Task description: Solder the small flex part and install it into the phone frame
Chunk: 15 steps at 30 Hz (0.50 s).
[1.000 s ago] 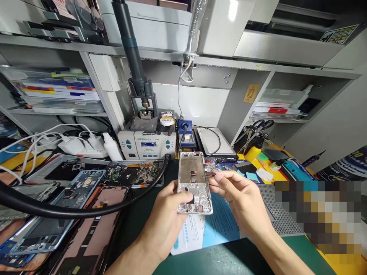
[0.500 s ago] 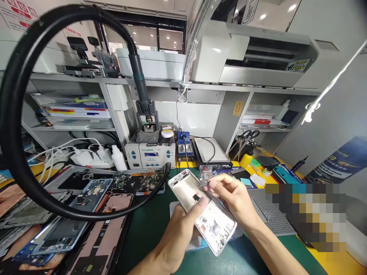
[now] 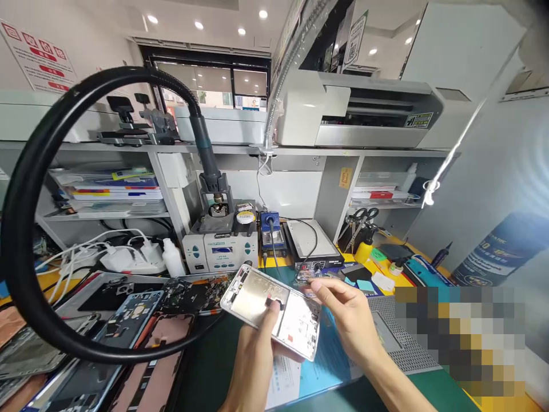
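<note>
A silvery phone frame (image 3: 251,290) with a bare battery bay is gripped in my left hand (image 3: 257,349). My thumb presses beside a small black strip in the bay. The frame tilts, with its upper end toward the left, above a blue-and-white sheet (image 3: 326,357) on the green mat. To the right, my right hand (image 3: 349,315) has thumb and forefinger pinched together near the frame's far edge. Whatever is between those fingertips is too small to make out. Behind them lies a small clear item (image 3: 305,274), partly hidden.
Stripped phone housings (image 3: 132,320) pile up at the left. A hot-air station (image 3: 221,252) stands behind, its thick black hose (image 3: 17,229) looping across the left side. A soldering stand (image 3: 272,234) and flat heating plate (image 3: 311,240) sit at the back; a perforated grey mat (image 3: 412,335) lies right.
The phone frame has turned and moved left with my left hand. My right hand stays pinched, now slightly apart from the frame. The head view has tipped up, showing more ceiling.
</note>
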### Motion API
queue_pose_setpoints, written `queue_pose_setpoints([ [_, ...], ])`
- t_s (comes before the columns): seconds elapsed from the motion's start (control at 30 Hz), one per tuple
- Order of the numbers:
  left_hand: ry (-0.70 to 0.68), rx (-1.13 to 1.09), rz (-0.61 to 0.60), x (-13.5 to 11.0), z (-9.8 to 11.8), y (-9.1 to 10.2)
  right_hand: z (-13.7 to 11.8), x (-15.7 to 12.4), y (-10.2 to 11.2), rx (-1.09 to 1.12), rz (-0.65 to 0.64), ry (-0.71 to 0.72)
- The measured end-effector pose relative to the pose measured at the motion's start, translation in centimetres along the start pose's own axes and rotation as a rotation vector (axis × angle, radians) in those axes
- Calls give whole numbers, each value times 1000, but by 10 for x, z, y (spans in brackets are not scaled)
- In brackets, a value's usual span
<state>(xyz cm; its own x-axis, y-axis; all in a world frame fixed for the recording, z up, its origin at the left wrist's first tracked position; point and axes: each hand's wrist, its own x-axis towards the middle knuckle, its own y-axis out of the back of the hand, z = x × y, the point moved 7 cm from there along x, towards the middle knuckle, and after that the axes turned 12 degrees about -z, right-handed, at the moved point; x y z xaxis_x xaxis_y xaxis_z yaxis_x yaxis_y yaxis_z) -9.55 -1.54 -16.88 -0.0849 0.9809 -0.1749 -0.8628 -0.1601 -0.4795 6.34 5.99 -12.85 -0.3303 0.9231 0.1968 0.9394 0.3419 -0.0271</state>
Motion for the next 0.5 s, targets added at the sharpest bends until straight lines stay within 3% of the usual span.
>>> queue_pose_setpoints([
  [0.27,-1,-116,166,-6,-3,-4,-18,-5,-3,-52,14,146],
  [0.4,90,-160,285,-13,-10,-3,-22,-5,-3,-57,9,194],
  [0.5,29,-196,268,-12,-9,-6,-23,-5,-2,-41,3,193],
])
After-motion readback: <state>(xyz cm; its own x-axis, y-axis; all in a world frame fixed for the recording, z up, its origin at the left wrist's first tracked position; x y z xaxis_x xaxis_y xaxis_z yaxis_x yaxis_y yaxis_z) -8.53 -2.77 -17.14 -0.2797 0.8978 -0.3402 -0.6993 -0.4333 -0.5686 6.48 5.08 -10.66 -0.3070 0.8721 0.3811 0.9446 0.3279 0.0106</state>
